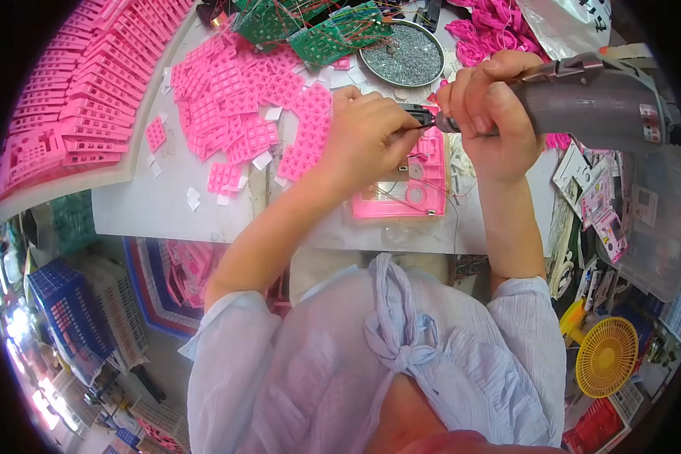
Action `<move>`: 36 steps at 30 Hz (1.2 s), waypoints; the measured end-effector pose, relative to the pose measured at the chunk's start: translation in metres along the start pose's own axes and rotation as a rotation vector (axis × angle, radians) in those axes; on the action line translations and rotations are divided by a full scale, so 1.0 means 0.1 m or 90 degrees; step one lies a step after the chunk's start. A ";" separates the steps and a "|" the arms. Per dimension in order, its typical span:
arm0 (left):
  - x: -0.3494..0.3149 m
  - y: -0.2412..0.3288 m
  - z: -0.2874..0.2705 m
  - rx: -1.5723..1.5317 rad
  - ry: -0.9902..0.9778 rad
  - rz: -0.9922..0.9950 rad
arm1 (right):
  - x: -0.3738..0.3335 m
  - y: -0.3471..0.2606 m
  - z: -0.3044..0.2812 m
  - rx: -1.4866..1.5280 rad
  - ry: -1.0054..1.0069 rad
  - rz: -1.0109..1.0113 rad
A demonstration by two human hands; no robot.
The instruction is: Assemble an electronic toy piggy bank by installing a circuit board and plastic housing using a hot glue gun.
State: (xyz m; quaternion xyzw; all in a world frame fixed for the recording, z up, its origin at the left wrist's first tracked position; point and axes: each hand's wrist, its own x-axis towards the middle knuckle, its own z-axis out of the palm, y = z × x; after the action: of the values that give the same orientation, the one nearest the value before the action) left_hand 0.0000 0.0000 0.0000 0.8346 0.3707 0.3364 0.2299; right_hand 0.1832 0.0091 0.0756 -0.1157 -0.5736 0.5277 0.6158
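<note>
My right hand (499, 121) is wrapped round a grey power screwdriver (586, 98), held sideways with its tip pointing left. The fingers of my left hand (367, 136) are pinched together close to the tip, by a small black part (419, 115); what they grip is partly hidden. Below both hands lies a pink plastic housing (401, 209) with thin wires across it. Left of my left hand, several pink button pads (227, 106) are heaped on the table, with small white pieces among them.
A round tray of small metal screws (430, 53) stands behind my hands, next to green circuit boards (333, 34) with wires. Stacked pink housings (91, 83) fill the far left. Deep-pink parts (492, 30) and a white bag (567, 26) lie at the back right. A yellow fan (607, 357) is lower right.
</note>
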 end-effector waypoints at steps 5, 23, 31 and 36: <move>0.12 0.15 -0.05 0.170 0.149 0.026 | -0.02 0.13 -0.11 -0.027 0.086 -0.015; 0.17 0.00 0.05 0.187 0.043 0.027 | -0.08 0.49 -0.21 -0.258 0.118 0.097; 0.15 0.16 -0.60 0.016 -0.047 0.010 | 0.30 0.09 -1.38 -0.125 0.225 0.215; -0.63 0.54 -1.84 0.122 -0.062 -0.038 | -0.14 -0.07 -1.64 -0.868 -0.057 0.360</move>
State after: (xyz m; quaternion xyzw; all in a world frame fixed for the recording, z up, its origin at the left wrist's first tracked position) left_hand -0.1409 -0.0570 0.1324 0.8566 0.4145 0.2515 0.1768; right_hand 0.3256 0.0709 0.0215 -0.5943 -0.7469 0.1972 0.2240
